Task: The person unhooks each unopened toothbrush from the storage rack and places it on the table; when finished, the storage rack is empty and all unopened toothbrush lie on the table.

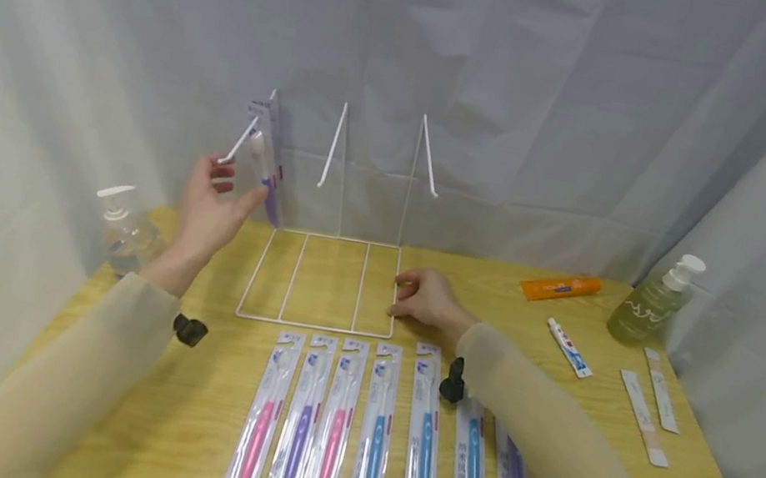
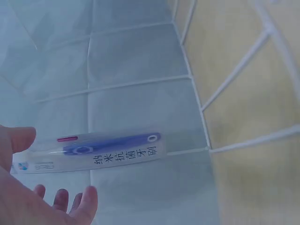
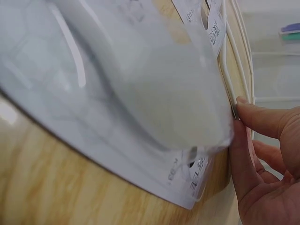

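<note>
A white wire display rack (image 1: 315, 326) stands at the back of the table, with three hooks sticking out. On its left hook hangs a packaged purple toothbrush (image 1: 270, 199), its handle end down. My left hand (image 1: 211, 212) is beside that package with the fingers spread; in the left wrist view the toothbrush pack (image 2: 112, 149) lies between thumb and fingers without being gripped. At the rack's front right, my right hand (image 1: 430, 298) pinches the base wire between thumb and index finger, as the right wrist view shows the fingers (image 3: 262, 119) meeting at the wire.
Several packaged toothbrushes (image 1: 334, 434) lie in a row in front of the rack, some partly under my right sleeve. Pump bottles stand at left (image 1: 128, 234) and right (image 1: 649, 305). An orange tube (image 1: 561, 287), a small toothpaste tube (image 1: 570, 348) and two slim packets (image 1: 644, 418) lie at right.
</note>
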A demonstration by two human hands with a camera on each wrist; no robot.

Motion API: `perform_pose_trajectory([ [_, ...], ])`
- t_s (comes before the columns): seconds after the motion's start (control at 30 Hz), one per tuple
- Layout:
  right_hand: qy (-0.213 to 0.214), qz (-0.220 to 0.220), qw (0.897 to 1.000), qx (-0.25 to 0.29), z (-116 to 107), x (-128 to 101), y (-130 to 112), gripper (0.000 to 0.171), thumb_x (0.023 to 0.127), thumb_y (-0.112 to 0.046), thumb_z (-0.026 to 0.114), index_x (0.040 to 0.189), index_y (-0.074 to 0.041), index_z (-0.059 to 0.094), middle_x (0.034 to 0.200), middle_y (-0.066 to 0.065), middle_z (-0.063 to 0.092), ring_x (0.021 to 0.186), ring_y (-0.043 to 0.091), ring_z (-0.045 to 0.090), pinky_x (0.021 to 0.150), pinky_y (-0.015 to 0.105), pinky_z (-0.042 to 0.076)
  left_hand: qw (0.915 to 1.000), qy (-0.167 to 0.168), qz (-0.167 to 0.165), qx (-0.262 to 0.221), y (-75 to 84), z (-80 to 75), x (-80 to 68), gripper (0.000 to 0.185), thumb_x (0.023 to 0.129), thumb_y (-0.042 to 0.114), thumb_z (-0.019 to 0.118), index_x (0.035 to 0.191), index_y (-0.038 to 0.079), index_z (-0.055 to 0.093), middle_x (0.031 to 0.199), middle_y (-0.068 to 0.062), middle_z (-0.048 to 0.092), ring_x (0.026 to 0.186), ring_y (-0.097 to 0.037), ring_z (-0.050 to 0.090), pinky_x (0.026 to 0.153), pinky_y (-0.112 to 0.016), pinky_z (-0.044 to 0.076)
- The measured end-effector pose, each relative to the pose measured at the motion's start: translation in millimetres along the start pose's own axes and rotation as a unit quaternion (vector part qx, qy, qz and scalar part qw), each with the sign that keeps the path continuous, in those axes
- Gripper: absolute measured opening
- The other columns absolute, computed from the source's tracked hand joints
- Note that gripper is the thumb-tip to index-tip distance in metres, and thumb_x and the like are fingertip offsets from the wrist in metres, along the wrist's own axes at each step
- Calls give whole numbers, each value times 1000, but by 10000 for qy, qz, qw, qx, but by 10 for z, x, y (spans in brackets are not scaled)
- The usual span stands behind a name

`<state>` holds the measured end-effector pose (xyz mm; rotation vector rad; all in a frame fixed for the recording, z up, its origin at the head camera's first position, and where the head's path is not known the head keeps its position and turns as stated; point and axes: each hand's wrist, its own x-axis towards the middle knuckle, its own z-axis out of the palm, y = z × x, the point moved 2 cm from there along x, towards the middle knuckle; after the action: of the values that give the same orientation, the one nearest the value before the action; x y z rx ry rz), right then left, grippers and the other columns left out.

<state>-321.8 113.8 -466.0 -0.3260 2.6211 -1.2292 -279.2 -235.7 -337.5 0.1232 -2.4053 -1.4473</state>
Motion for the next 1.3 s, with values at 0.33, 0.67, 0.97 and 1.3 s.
perform_pose_trajectory([
  [0.33, 37, 97, 9999, 0, 22, 2, -10, 64, 84, -9, 98, 142, 1, 73, 103, 9, 78, 87, 13, 66, 73, 16, 52, 9904, 1165, 2, -742, 19, 228, 372, 20, 95, 13, 80, 111, 9, 69, 104, 4, 70, 105, -17, 68, 92, -21, 53],
  [0.67, 39, 225, 9997, 51, 29, 12, -14, 63, 86, -8, 97, 143, 0, 72, 102, 9, 77, 87, 14, 66, 73, 17, 54, 9830, 1355, 499, -1138, -7, 201, 362, 16, 98, 9, 76, 91, 19, 65, 76, 25, 61, 74, 4, 60, 72, -12, 53],
  [0.97, -7, 178, 9998, 26, 25, 43, 28, 63, 85, -8, 98, 141, 0, 73, 101, 10, 79, 84, 12, 67, 72, 17, 54, 9887, 762, 536, -1174, 141, 254, 349, 32, 103, 2, 66, 131, -11, 69, 99, 9, 66, 83, 3, 64, 82, -12, 57],
  [1.3, -43, 195, 9998, 68, 38, 66, 46, 62, 85, -8, 97, 142, 0, 73, 102, 10, 79, 83, 12, 66, 71, 17, 53, 9927, -328, 718, -909, 206, 290, -66, 29, 105, 1, 66, 130, -13, 68, 121, -27, 74, 79, 5, 69, 71, -12, 61],
])
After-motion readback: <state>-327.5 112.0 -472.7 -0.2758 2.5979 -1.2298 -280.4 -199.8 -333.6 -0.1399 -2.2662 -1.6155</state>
